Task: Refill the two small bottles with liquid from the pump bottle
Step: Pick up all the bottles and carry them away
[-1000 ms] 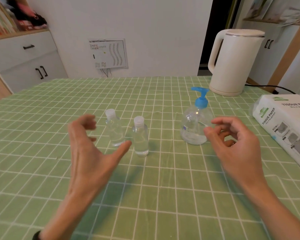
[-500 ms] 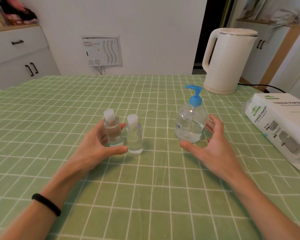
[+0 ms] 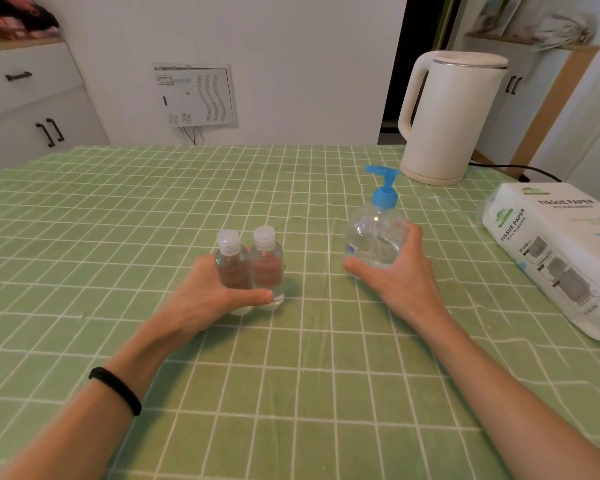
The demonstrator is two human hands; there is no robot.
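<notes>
Your left hand [image 3: 205, 296] curls round both capped small bottles [image 3: 266, 268] on the tablecloth [image 3: 291, 375] and your right hand [image 3: 397, 275] grips the pump bottle [image 3: 373, 233] nearby, so you are setting up; next likely means opening one cap.

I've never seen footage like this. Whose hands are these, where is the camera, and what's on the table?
There is no robot here: a person wears a camera on the head, looking forward and down, so you see their own bare hands. The left hand wraps round two small bottles, both capped, upright side by side on the green checked tablecloth. The right hand grips a clear pump bottle with a blue pump, partly full. Behind stands a white kettle; a tissue pack lies at the right.
</notes>
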